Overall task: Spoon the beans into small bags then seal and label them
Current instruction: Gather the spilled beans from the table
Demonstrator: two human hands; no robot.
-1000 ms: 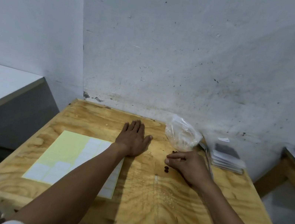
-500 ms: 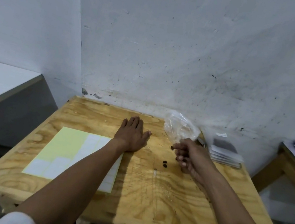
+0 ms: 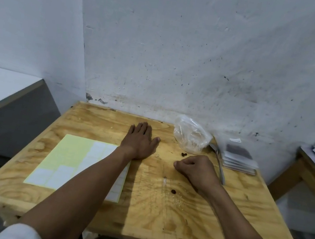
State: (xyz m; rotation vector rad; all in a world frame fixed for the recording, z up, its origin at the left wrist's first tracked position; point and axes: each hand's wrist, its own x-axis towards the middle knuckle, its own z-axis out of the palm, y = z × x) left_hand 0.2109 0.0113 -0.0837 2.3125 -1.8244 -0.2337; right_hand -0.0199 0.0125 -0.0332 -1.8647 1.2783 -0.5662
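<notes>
The worktop (image 3: 93, 121) is bare plywood, matt, with bold grain. At its far right corner lie a crinkled, glossy clear plastic bag (image 3: 190, 138), a shiny metal spoon (image 3: 220, 165) and a stack of smooth plastic pouches (image 3: 238, 161). Near the left edge lies a matt paper label sheet (image 3: 74, 159). The wall (image 3: 184, 51) is rough, scuffed plaster.

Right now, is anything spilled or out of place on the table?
Yes. A few loose beans lie on the bare table: a pair just in front of the clear plastic bag, and one nearer the front edge, beside pale crumbs. The spoon lies by the stack of filled bags.
</notes>
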